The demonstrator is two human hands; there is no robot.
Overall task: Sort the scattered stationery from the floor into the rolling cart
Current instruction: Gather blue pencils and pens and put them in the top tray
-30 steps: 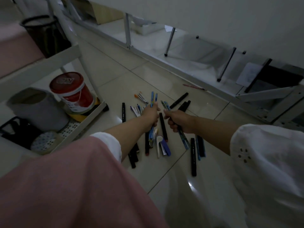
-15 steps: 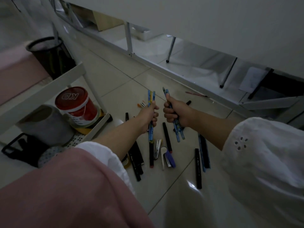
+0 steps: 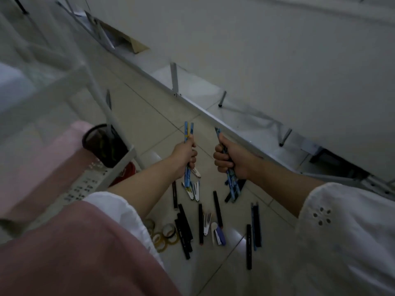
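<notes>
While aloft, both hands (image 3: pixel 184 155) (image 3: pixel 229 160) round pencils (image 3: pixel 188 130) (image 3: pixel 233 184)

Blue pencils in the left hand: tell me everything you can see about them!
The blue pencils are at least two thin, long sticks with a blue pattern and bits of yellow. The left hand holds them in a fist round their middle, so they stand nearly upright, ends poking out above and below the fist. They are up off the floor, where black pens lie. Only the hand touches them.
</notes>
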